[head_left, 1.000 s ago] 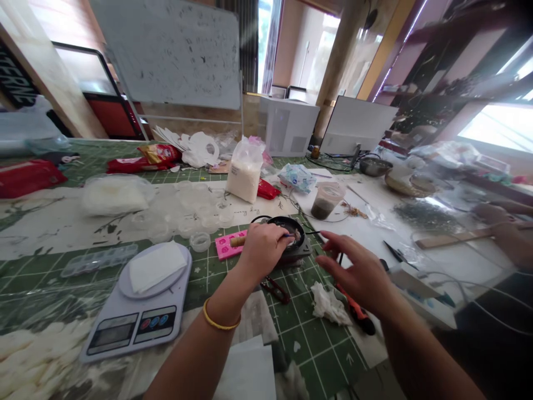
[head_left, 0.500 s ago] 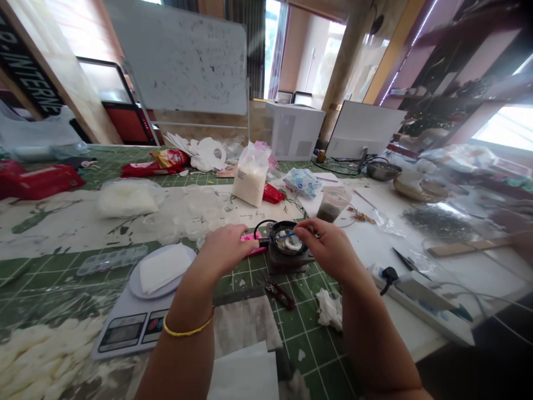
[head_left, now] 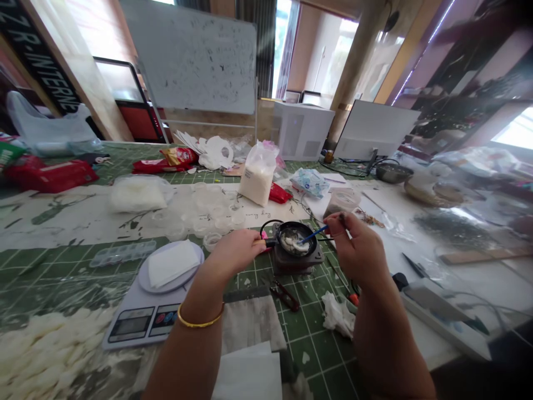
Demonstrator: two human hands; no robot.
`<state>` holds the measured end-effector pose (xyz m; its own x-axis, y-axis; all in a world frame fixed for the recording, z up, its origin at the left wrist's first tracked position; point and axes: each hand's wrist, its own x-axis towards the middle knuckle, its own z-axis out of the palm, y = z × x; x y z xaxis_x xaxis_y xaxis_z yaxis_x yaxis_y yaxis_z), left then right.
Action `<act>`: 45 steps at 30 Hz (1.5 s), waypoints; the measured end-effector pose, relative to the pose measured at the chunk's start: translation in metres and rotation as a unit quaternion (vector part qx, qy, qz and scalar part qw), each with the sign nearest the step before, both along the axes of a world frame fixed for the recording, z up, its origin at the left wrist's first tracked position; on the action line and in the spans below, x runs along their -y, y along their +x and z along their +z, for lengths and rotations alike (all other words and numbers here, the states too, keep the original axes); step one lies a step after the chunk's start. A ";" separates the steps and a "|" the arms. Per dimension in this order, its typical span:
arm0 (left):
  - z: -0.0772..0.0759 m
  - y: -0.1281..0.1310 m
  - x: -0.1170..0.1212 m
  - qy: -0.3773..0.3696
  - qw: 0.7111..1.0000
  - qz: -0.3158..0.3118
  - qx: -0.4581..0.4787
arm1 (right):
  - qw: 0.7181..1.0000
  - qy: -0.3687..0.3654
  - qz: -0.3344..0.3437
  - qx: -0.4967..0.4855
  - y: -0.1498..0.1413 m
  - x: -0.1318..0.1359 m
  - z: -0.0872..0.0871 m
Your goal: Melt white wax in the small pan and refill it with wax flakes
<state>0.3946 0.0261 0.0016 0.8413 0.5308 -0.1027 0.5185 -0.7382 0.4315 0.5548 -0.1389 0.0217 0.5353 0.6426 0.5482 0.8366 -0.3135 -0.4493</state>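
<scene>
Left hand [head_left: 233, 251] on a small black pan's handle [head_left: 270, 242], fingers mostly hidden, right fingers [head_left: 340, 223] pinching a blue stick [head_left: 315, 234]

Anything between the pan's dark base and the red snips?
Just bare green cutting mat, in the head view; the dark base of the small black pan and the red snips don't touch.

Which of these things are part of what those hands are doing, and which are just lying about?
In use:
left hand on the small black pan
right hand holding the blue stirrer
dark stand under the pan

Lying about:
digital kitchen scale
thread snips
crumpled tissue
</scene>
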 end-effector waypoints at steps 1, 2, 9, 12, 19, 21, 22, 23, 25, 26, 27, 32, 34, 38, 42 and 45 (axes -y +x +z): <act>0.000 0.000 0.000 0.003 1.000 0.004 0.000 | 1.000 -0.015 0.010 0.005 0.000 0.000 0.000; 0.000 0.000 0.000 0.006 1.000 0.005 0.000 | 0.999 -0.031 0.023 0.009 0.000 0.000 0.000; 0.001 0.003 0.001 0.009 1.000 0.013 -0.021 | 0.999 -0.032 0.012 0.013 -0.002 -0.003 0.000; 0.002 0.003 0.003 0.015 1.000 0.009 -0.022 | 0.998 -0.053 0.027 0.019 -0.003 0.000 0.002; 0.000 0.004 0.003 0.024 0.999 0.002 -0.027 | 0.996 -0.075 0.054 -0.007 -0.004 -0.002 0.000; 0.000 0.004 0.003 0.026 0.999 0.002 -0.028 | 0.995 -0.078 0.056 -0.016 -0.004 -0.002 -0.001; -0.001 0.004 0.003 0.027 0.999 0.001 -0.027 | 0.996 -0.066 0.053 -0.019 -0.004 -0.002 -0.001; -0.001 0.005 0.002 0.027 0.999 0.001 -0.025 | 0.997 -0.050 0.048 -0.022 -0.005 -0.002 -0.001; -0.001 0.005 0.002 0.026 0.999 0.000 -0.023 | 0.998 -0.025 0.047 -0.029 -0.007 -0.002 -0.001; -0.001 0.005 0.002 0.026 0.999 0.001 -0.022 | 0.998 -0.023 0.052 -0.031 -0.007 -0.002 -0.001; -0.001 0.004 0.002 0.026 0.999 0.003 -0.022 | 0.997 -0.032 0.060 -0.029 -0.007 -0.003 -0.001; 0.000 0.003 0.003 0.026 0.999 0.005 -0.018 | 0.997 -0.061 0.031 0.022 -0.002 -0.008 -0.003; 0.000 0.003 0.003 0.024 1.000 0.005 -0.016 | 0.999 -0.040 0.012 0.028 0.001 -0.009 -0.003; 0.001 0.003 0.003 0.023 0.999 0.011 -0.026 | 0.997 -0.056 0.036 0.028 0.005 -0.008 -0.003; 0.003 0.002 0.003 0.026 0.999 0.011 -0.038 | 0.995 -0.080 0.003 0.056 0.005 -0.002 -0.001; 0.005 0.002 0.003 0.028 0.999 0.008 -0.039 | 0.998 -0.038 0.001 0.047 0.001 0.004 0.002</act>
<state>0.3964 0.0230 0.0067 0.8228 0.5514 -0.1376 0.5614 -0.7507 0.3484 0.5556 -0.1425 0.0238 0.4817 0.6857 0.5457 0.8749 -0.3411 -0.3437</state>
